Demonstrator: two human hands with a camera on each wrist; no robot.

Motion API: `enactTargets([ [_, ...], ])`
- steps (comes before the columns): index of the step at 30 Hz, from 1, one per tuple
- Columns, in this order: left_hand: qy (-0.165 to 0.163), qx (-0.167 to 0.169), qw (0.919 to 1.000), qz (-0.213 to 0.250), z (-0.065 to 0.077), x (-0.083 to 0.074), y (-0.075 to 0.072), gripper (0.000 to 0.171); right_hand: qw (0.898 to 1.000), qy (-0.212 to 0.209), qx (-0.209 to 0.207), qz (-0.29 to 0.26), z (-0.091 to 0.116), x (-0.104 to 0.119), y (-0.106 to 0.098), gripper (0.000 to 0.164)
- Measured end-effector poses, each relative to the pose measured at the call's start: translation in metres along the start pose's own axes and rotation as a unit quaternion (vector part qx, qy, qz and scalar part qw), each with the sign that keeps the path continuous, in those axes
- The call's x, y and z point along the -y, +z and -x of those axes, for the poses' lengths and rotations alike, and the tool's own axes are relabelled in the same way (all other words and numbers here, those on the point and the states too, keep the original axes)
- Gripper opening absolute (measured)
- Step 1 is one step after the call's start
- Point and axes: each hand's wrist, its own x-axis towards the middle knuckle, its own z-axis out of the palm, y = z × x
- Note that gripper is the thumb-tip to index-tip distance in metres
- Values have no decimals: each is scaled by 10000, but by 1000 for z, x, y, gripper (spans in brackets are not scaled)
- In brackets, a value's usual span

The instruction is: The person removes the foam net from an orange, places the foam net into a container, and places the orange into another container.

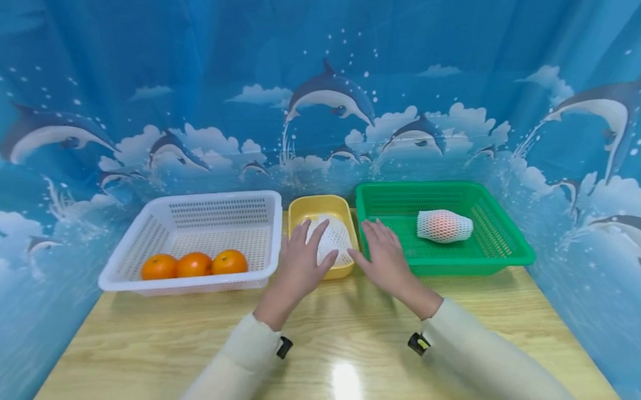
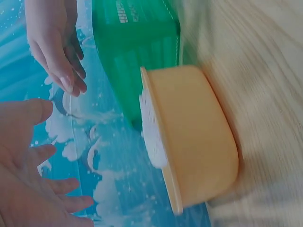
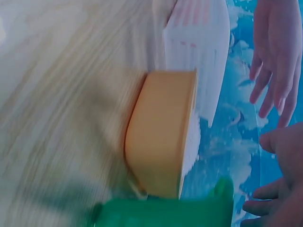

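Observation:
Both hands hover over the small yellow basket (image 1: 338,273) in the middle of the table, with nothing in their grasp. My left hand (image 1: 293,267) has its fingers spread above the basket's left side. Over the gap between this basket and the green one, my right hand (image 1: 386,267) is held with fingers extended. White foam netting (image 1: 339,235) lies in the yellow basket, partly covered by the left hand in the head view. In the left wrist view the netting (image 2: 152,135) bulges above the basket's rim, beside the spread fingers.
At left, a white basket (image 1: 224,202) holds three oranges (image 1: 194,264) along its near side. To the right, a green basket (image 1: 452,267) contains a reddish fruit in a foam net sleeve (image 1: 444,226). A dolphin-print curtain (image 1: 228,61) rises behind the wooden table (image 1: 197,330).

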Motion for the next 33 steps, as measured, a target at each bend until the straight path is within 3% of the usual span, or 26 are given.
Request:
enactTargets([
  [6,159,31,9999,12,-6,-15,13,60,9996,235,122,93,-5,-23,-10,73],
  [16,76,669,9977,-38,-21,-37,35,61,9937,744,703,459,-22,-48,-31,80],
  [25,-34,848,9964,9,-26,-49,51,63,9632,1678,1929,824,-51,-68,-67,86],
  [33,-96,1008,9948,-73,-28,-58,60,62,9407,2238,2375,922,-69,-96,-83,85],
])
